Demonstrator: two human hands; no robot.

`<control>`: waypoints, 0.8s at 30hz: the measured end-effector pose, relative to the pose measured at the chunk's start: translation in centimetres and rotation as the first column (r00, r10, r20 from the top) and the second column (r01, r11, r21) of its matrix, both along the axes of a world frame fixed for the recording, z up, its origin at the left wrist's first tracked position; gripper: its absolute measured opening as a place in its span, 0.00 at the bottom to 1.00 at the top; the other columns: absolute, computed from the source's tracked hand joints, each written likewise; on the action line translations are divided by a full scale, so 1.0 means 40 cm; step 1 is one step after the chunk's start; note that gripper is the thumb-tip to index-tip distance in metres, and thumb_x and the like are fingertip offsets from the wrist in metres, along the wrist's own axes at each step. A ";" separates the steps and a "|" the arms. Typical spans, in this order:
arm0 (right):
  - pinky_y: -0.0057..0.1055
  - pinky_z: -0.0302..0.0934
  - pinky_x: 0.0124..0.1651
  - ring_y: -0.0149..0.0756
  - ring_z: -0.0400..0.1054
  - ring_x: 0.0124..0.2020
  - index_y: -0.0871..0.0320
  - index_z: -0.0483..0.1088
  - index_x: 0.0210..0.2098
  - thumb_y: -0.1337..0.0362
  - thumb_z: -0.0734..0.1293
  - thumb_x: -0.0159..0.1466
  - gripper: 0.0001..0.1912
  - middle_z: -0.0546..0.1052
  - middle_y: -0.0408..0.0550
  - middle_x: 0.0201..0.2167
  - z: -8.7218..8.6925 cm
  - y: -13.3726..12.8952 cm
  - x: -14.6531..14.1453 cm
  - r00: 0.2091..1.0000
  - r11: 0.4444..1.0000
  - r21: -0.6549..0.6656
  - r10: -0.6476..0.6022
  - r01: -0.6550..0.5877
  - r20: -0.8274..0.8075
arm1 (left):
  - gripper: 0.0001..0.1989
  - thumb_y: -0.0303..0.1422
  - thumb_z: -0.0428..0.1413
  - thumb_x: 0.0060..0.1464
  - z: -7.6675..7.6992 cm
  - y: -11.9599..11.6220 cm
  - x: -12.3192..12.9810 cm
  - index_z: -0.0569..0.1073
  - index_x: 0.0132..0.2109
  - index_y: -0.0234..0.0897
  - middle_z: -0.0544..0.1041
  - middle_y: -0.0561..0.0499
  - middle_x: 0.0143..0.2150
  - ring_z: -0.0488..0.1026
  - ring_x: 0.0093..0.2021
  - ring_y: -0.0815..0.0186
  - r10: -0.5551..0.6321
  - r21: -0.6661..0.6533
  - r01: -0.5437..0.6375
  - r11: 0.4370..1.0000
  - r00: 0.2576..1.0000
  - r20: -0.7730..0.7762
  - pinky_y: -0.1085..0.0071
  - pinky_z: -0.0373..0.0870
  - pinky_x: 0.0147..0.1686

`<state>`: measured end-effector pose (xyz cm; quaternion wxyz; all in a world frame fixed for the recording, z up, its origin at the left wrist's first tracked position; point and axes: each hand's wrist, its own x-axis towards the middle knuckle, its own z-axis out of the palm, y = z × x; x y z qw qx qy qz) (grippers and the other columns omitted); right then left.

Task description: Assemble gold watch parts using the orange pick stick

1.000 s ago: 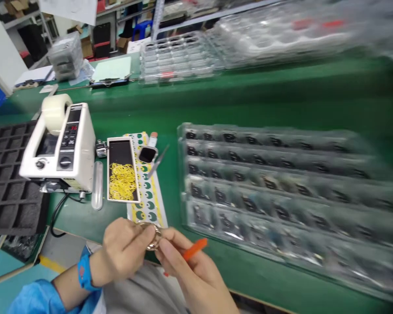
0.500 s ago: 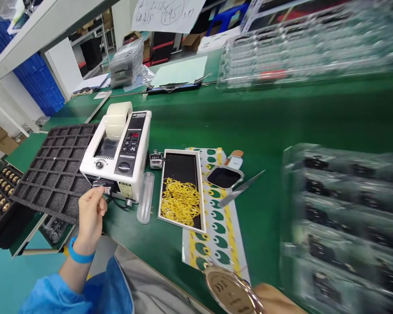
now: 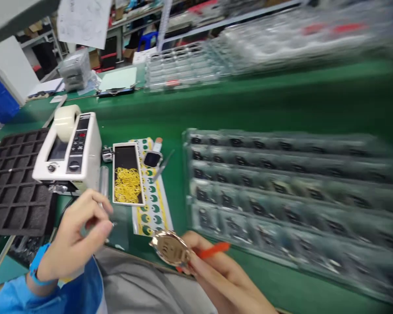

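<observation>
The right hand [image 3: 224, 272] is closed around a round gold watch case [image 3: 169, 247], its engraved back turned upward, with an orange plastic pick [image 3: 214, 250] held alongside it. Both sit just past the near edge of the green bench [image 3: 281, 100]. The left hand [image 3: 78, 237] is pinched, thumb against fingertips, on something small, perhaps a bit of tape, though blur makes it hard to tell. Half a second earlier, that hand was at the front of the tape dispenser [image 3: 67, 150]; now it has drawn back toward the near edge, wrist bent, a blue wristband [image 3: 36, 266] on it. The right hand has risen further into view.
</observation>
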<state>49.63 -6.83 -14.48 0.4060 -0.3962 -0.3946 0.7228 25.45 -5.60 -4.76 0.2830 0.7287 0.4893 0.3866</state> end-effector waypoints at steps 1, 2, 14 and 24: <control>0.29 0.61 0.34 0.34 0.62 0.30 0.54 0.73 0.31 0.45 0.70 0.61 0.19 0.68 0.45 0.29 0.008 0.001 -0.005 0.999 0.999 -0.022 -0.045 0.045 -0.004 | 0.11 0.30 0.53 0.64 -0.019 -0.002 0.023 0.68 0.31 0.39 0.68 0.52 0.34 0.67 0.35 0.66 -0.061 -0.074 0.065 0.995 0.997 0.053 0.71 0.62 0.31; 0.28 0.59 0.33 0.33 0.60 0.28 0.55 0.72 0.30 0.44 0.70 0.60 0.20 0.66 0.44 0.28 0.012 0.002 -0.009 0.998 0.997 -0.027 -0.069 0.069 -0.013 | 0.11 0.30 0.54 0.63 -0.038 -0.002 0.046 0.68 0.30 0.38 0.66 0.53 0.33 0.65 0.32 0.68 -0.110 -0.144 0.124 0.982 0.989 0.098 0.72 0.61 0.30; 0.29 0.53 0.33 0.32 0.55 0.27 0.57 0.68 0.29 0.40 0.67 0.62 0.25 0.64 0.41 0.24 0.032 0.000 -0.002 1.000 0.998 0.061 0.003 -0.004 0.005 | 0.11 0.31 0.55 0.61 -0.097 0.026 0.137 0.75 0.30 0.37 0.65 0.54 0.30 0.63 0.32 0.68 -0.213 -0.388 0.254 0.886 0.966 0.145 0.71 0.59 0.31; 0.28 0.54 0.33 0.32 0.56 0.28 0.57 0.68 0.29 0.41 0.67 0.62 0.24 0.63 0.41 0.25 0.019 -0.004 0.003 1.000 0.998 0.068 -0.003 0.002 0.011 | 0.11 0.30 0.55 0.61 -0.107 0.023 0.144 0.76 0.30 0.38 0.66 0.54 0.30 0.65 0.31 0.69 -0.214 -0.346 0.228 0.910 0.974 0.079 0.72 0.62 0.31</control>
